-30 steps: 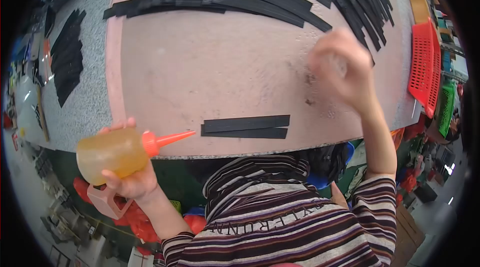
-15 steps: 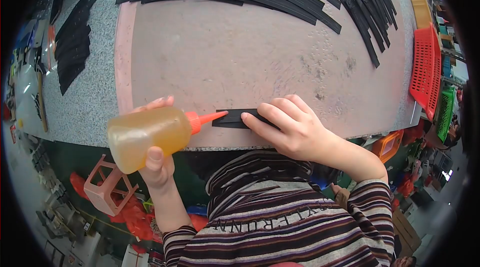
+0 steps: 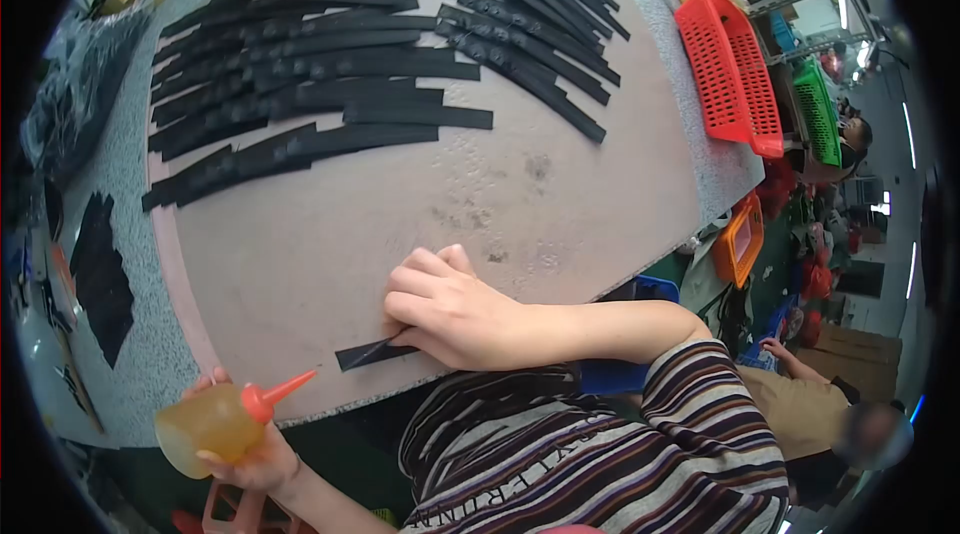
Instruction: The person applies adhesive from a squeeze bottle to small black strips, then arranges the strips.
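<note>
A squeeze bottle of yellowish liquid [image 3: 208, 428] with a red nozzle is held in my left hand [image 3: 262, 462], low at the left by the table's front edge. Its tip points up and right, apart from a short black strip [image 3: 365, 355] lying near that edge. My right hand [image 3: 440, 306] is closed over the strip's right part, with the fingertips bent down and partly hidden. Rows of overlapping black strips [image 3: 300, 64] lie across the back of the pinkish board [image 3: 330, 234], with another fanned group [image 3: 540, 34] to their right.
At the right edge stands a red basket [image 3: 735, 74], with a green basket [image 3: 817, 114] behind it. An orange crate [image 3: 740, 239] is below. Black pieces [image 3: 103, 279] lie at the left. Another person [image 3: 800, 409] is at the lower right.
The view has turned and shifted, showing more black strips. The bottle's nozzle has drawn back from the short strip. My right hand now covers more of the strip's right part.
</note>
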A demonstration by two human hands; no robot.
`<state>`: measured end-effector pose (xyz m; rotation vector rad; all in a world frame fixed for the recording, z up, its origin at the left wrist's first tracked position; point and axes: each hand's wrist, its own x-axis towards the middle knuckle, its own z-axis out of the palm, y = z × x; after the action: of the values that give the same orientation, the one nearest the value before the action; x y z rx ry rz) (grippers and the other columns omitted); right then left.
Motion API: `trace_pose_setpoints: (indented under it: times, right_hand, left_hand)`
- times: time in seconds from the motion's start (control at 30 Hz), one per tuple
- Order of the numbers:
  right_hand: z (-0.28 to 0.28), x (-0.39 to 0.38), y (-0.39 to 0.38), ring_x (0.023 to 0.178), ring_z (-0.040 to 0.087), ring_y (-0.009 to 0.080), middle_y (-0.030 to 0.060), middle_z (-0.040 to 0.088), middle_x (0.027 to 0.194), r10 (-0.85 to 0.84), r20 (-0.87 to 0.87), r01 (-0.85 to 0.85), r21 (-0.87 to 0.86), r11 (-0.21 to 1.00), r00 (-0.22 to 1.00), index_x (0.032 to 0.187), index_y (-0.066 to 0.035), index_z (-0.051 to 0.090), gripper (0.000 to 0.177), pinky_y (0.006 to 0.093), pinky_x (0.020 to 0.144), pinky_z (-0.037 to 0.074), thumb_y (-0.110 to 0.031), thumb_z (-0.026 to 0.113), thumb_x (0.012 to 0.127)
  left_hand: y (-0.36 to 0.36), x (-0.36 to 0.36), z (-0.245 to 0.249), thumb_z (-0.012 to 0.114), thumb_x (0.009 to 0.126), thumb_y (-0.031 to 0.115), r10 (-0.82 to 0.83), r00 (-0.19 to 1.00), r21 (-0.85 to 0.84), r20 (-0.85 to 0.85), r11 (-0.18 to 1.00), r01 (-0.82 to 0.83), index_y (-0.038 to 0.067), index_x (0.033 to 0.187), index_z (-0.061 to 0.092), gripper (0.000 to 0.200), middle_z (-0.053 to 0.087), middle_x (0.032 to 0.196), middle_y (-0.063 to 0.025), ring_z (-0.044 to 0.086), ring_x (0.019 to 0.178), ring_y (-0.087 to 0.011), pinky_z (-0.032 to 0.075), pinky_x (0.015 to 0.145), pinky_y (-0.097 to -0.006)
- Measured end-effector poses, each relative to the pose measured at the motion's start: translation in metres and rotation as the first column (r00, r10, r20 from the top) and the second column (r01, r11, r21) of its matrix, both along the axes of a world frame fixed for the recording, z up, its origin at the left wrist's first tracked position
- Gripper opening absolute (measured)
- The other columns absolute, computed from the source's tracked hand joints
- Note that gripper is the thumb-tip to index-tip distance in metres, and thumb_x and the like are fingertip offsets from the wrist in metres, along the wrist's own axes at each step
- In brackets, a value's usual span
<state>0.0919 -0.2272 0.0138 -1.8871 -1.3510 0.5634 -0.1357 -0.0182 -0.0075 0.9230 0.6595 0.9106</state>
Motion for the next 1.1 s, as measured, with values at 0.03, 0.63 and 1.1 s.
trace_pose_setpoints:
  times: [0.03, 0.63, 1.1]
  right_hand:
    - [0.0, 0.005, -0.001, 0.094, 0.053, 0.0211, 0.0062, 0.057, 0.089, 0.014, -0.069, -0.011, 0.053, 0.999, 0.998, 0.088, -0.008, 0.059, 0.017, 0.0345, 0.081, 0.037, -0.012, 0.072, 0.078]
    - [-0.032, 0.284, -0.084, 0.08, 0.059, 0.0192, 0.0043, 0.066, 0.086, -0.865, 0.407, 0.777, 0.426, 0.463, 0.292, 0.088, -0.011, 0.075, 0.012, 0.029, 0.073, 0.047, -0.022, 0.074, 0.081]
    - [-0.018, -0.029, -0.009, 0.079, 0.056, 0.0158, 0.0065, 0.056, 0.094, 0.142, 0.572, -0.244, 0.106, 0.964, 0.808, 0.105, 0.005, 0.067, 0.037, 0.0275, 0.067, 0.046, -0.011, 0.065, 0.071]
  left_hand:
    - [0.001, 0.002, 0.003, 0.062, 0.085, 0.056, 0.008, 1.0, -0.034, -0.006, 0.999, -0.009, 0.005, 0.138, 0.039, 0.077, 0.048, 0.134, -0.0114, 0.048, 0.127, -0.0307, 0.049, 0.098, -0.0436]
    - [0.0, -0.004, 0.003, 0.06, 0.09, 0.047, -0.139, 0.976, -0.032, 0.166, 0.989, 0.146, 0.003, 0.144, 0.033, 0.075, 0.044, 0.143, -0.0149, 0.042, 0.134, -0.0325, 0.044, 0.104, -0.0473]
    - [-0.013, 0.013, 0.001, 0.072, 0.078, 0.048, -0.214, 0.944, 0.232, -0.25, 0.933, 0.274, 0.002, 0.132, 0.042, 0.076, 0.053, 0.126, -0.0214, 0.054, 0.118, -0.04, 0.052, 0.094, -0.0511]
